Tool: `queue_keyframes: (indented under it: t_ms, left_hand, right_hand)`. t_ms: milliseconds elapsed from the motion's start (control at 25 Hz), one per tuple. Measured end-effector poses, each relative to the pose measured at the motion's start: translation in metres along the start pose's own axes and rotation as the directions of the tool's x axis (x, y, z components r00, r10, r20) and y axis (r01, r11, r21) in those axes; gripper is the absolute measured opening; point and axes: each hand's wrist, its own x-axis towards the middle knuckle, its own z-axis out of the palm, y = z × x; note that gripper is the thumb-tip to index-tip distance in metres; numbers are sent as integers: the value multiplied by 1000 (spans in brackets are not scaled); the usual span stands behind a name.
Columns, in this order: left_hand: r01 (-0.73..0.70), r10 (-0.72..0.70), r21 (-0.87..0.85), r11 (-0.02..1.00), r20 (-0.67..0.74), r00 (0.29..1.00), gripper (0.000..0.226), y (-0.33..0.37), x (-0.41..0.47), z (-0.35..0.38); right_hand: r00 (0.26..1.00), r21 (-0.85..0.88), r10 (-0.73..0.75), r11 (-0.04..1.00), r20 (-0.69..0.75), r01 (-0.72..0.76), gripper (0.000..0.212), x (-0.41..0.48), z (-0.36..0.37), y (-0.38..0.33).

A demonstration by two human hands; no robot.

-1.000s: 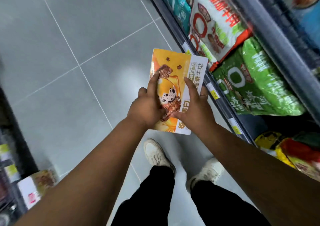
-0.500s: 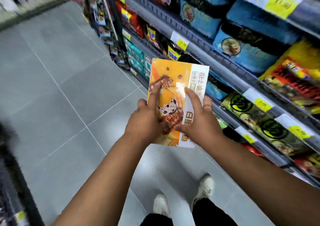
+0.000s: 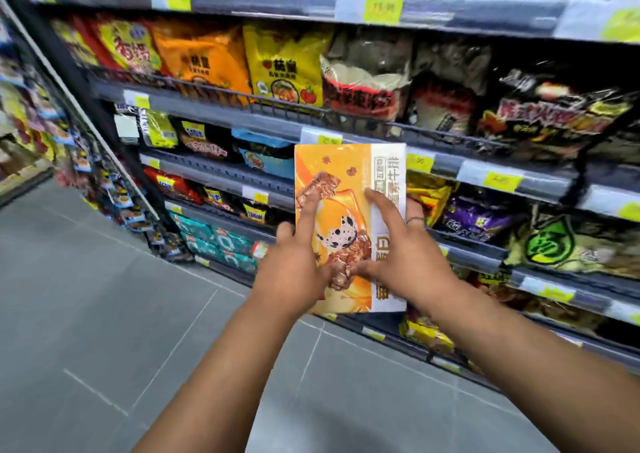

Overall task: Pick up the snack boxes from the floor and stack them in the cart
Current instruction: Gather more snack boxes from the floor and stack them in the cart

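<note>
An orange snack box [image 3: 332, 175] is held upright in front of the shelf [image 3: 519, 178], level with its middle rows. Its lower half is clasped from both sides: the grip of the left hand [image 3: 294, 272] and of the right hand [image 3: 408, 258] is closed round it.

Snack box [image 3: 349, 189] before shelves [image 3: 450, 133] — upright

The person's left forearm [image 3: 221, 366] and right forearm [image 3: 519, 359] are bare from the lower edge of the view up to the wrists. The left hand [image 3: 294, 269] is bare as well. The right hand [image 3: 405, 262] wears a thin dark ring [image 3: 414, 220] on one of its fingers; which finger cannot be told.
</note>
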Motion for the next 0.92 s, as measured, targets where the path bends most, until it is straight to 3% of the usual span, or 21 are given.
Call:
queue_keyframes:
  t_ms: [400,680,920]
  left_hand:
    - [-359,372,-125,925,107,922,102,224,-83,62]
    - [-581,618,-224,783,165,769,103,391,-193,110]
    - [-715,760,-261,649,253,598,101,518,-269,155]
  right_hand:
    - [925,-22,281,955,-257,-296,108,-171,-173,123]
    - [793,-27,455,861,-405,-508,106,-343,-291,198]
    - [616,57,570,757,-544,-650,111,-462,-358,264]
